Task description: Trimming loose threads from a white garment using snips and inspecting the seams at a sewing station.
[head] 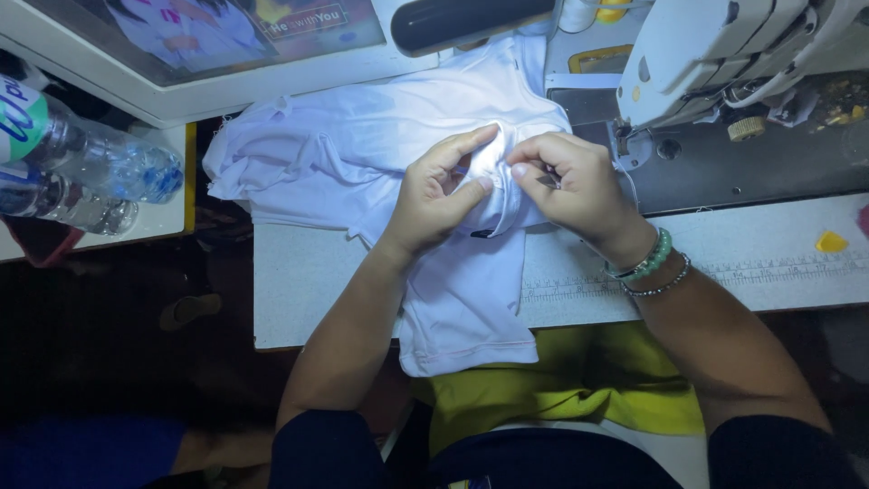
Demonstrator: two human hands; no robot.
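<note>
A white garment (380, 145) lies on the tabletop (299, 290), its long axis running from 11 to 5 o'clock. Left hand (439, 195) and right hand (566, 186) pinch its bunched fold between them, grips narrow, equally near, the sewing machine (724, 45) at 2 o'clock.

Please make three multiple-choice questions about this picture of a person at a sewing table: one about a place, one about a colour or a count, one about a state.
1. Where is the sewing machine?
A. upper right
B. lower left
C. under the table

2. How many bracelets are on the right wrist?
A. none
B. two
C. five

3. How do the left hand and right hand meet the white garment?
A. both pinch it
B. both hover above it
C. only one touches it

Answers: 1 A, it stands at the top right. 2 B, one green beaded, one thin dark. 3 A, the fingers of both grip the cloth.
</note>
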